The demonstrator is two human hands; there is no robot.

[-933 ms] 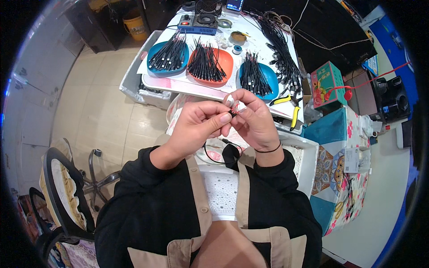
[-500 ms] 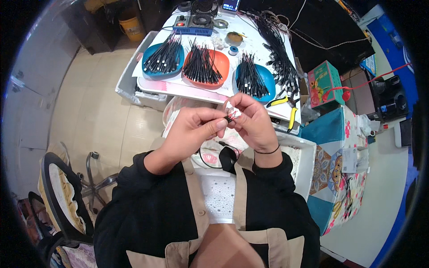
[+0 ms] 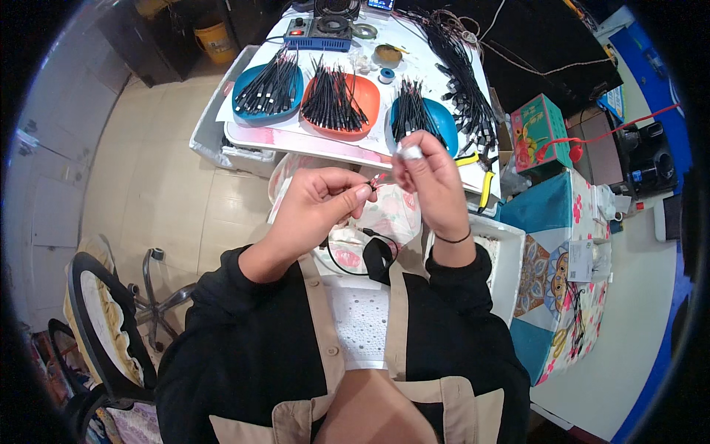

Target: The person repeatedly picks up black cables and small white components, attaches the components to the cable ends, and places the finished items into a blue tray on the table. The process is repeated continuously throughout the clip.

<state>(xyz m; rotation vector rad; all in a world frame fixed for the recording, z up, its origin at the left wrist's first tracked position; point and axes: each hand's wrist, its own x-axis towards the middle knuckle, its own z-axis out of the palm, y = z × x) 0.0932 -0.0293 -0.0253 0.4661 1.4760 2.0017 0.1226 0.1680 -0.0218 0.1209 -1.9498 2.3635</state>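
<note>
My left hand is closed, thumb against fingers, on the end of a black cable whose thin red wires stick out. To its right, my right hand pinches a small crumpled white piece, maybe tissue or tape; motion blurs its fingertips. A gap separates the two hands. Below them a black cord loops over the flowered cloth on my lap. Just beyond, short black cables fill a blue tray, an orange tray and another blue tray.
Yellow-handled pliers lie at the table's right front edge, beside a heap of long black cables. Farther back are a blue-based heating device, a solder spool and a round tin. A white box stands right of my lap.
My right hand has drawn away from the left, up and to the right, carrying the white piece. The left hand keeps its pinch on the cable end, nearly in place.
</note>
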